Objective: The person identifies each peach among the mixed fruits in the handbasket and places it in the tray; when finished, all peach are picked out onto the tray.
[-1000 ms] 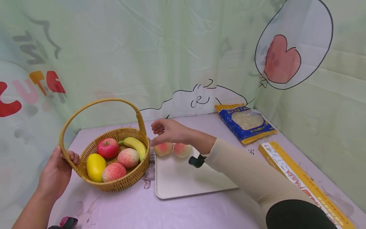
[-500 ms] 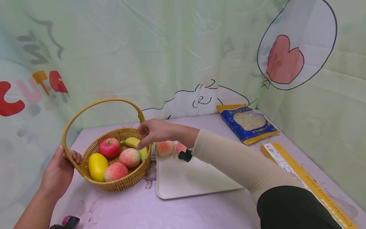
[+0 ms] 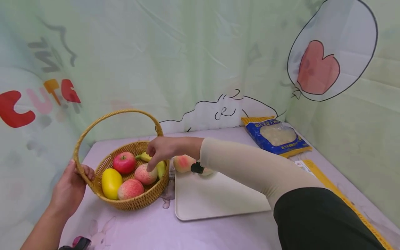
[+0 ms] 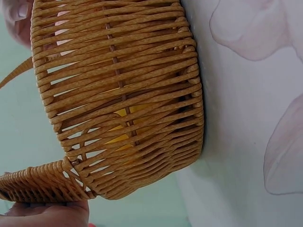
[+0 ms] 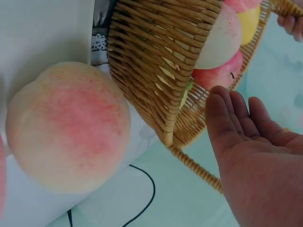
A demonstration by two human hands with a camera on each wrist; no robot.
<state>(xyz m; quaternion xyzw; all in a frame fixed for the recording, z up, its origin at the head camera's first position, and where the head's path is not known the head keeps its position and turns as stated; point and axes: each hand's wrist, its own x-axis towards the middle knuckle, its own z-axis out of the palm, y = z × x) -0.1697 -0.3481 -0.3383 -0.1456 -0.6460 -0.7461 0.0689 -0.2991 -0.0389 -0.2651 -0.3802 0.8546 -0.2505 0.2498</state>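
Observation:
A wicker basket (image 3: 139, 205) with an arched handle stands on the left of the table. My left hand (image 3: 69, 187) grips the handle's left base. Inside lie a red apple (image 3: 124, 163), a yellow oval fruit (image 3: 111, 184), a banana (image 3: 161, 169) and two peaches, one pale pink (image 3: 146, 174) and one redder (image 3: 130, 189). Over the basket's right rim reaches my right hand (image 3: 160, 149), fingers pointing down near the pale peach and banana. In the right wrist view that hand (image 5: 255, 146) has slightly bent fingers and holds nothing; whether it touches fruit is unclear.
Right of the basket lies a white tray (image 3: 218, 201); a peach (image 3: 183, 163) sits at its back left, another (image 3: 207, 171) partly behind the right wrist. Farther right are a blue-and-yellow bag (image 3: 278, 135) and a long yellow box (image 3: 343, 199). Printed curtains surround the table.
My right hand has moved left, from beside the basket to above its right side, and its fingers now point down. The left hand keeps its grip on the handle. The view has shifted slightly.

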